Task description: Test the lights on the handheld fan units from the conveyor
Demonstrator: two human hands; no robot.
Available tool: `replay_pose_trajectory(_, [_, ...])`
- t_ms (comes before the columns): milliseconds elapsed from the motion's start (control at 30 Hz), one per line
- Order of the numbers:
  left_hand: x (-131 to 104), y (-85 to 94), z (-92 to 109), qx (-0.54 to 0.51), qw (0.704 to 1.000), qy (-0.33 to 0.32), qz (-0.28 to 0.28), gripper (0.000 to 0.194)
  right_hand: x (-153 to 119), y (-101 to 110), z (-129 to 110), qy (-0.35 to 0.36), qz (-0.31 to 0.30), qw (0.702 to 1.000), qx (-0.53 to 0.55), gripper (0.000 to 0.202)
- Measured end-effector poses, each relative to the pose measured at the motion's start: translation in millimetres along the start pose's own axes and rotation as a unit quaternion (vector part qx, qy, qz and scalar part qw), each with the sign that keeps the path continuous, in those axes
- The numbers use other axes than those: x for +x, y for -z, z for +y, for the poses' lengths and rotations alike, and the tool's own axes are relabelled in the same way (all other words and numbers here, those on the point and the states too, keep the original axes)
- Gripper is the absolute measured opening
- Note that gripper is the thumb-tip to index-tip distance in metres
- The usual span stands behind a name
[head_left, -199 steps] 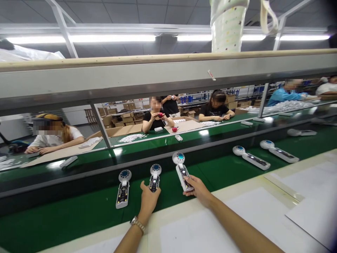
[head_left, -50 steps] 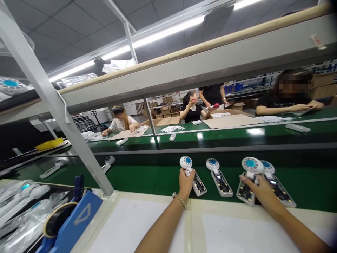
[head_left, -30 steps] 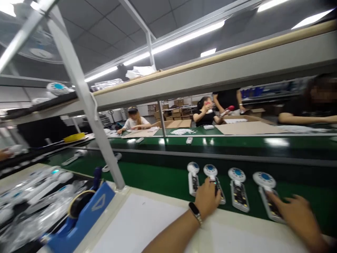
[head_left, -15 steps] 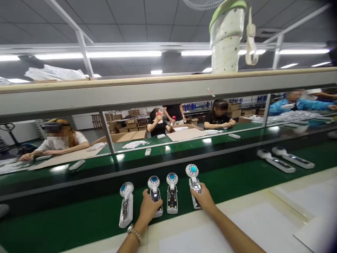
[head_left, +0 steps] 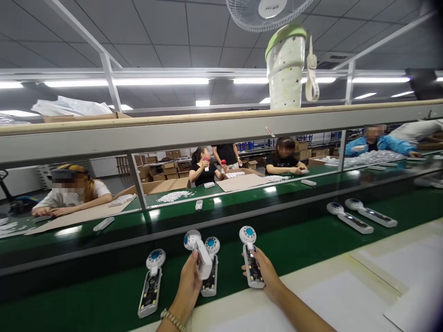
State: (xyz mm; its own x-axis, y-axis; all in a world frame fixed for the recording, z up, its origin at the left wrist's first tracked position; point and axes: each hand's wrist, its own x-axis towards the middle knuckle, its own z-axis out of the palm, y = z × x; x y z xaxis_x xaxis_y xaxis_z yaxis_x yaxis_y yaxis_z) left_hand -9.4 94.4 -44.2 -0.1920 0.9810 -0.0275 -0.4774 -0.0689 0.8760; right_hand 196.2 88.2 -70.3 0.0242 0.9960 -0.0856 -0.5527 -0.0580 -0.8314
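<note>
My left hand (head_left: pixel 188 283) is closed around a white handheld device (head_left: pixel 204 263) with a round, blue-centred head. It is tilted, its pale side towards me, and partly covers a similar round-headed device (head_left: pixel 209 283) behind it. My right hand (head_left: pixel 265 272) grips another such device (head_left: pixel 254 267), its handle uncovered so that a dark circuit board shows. To the left, one more open-handled device (head_left: pixel 150 286) lies on the green conveyor belt (head_left: pixel 93 290).
Two more devices (head_left: pixel 349 218) lie further right on the belt. A pale worktop (head_left: pixel 311 304) runs along the near edge. Overhead, a shelf (head_left: pixel 194 136) carries a patterned cup (head_left: pixel 285 74). Across the line sit several co-workers, with cardboard and small white parts (head_left: pixel 176 196).
My left hand has raised and turned its device, which now tilts over its neighbour. My right hand still holds its device. The view has tilted up, and the belt's devices have shifted leftward.
</note>
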Motion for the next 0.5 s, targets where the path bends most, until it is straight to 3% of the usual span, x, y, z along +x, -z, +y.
replay_pose_trajectory(100, [-12, -10.8, 0, -0.035, 0.999, -0.005, -0.027, 0.040, -5, -10, 9, -0.023, -0.031, 0.999, 0.025, 0.040])
replay_pose_trajectory(233, [-23, -18.7, 3, 0.002, 1.000, -0.003, 0.005, 0.045, -11, -24, 22, -0.051, -0.064, 0.997, 0.010, 0.043])
replay_pose_trajectory(367, [-24, -20.5, -7, 0.030, 0.997, 0.073, 0.001, 0.036, -10, -30, 24, -0.072, -0.085, 0.994, -0.016, 0.047])
replay_pose_trajectory(500, [-22, -20.3, -22, 0.062, 0.986, 0.154, 0.006, 0.046, -6, -26, 21, -0.053, -0.057, 0.997, -0.026, 0.044])
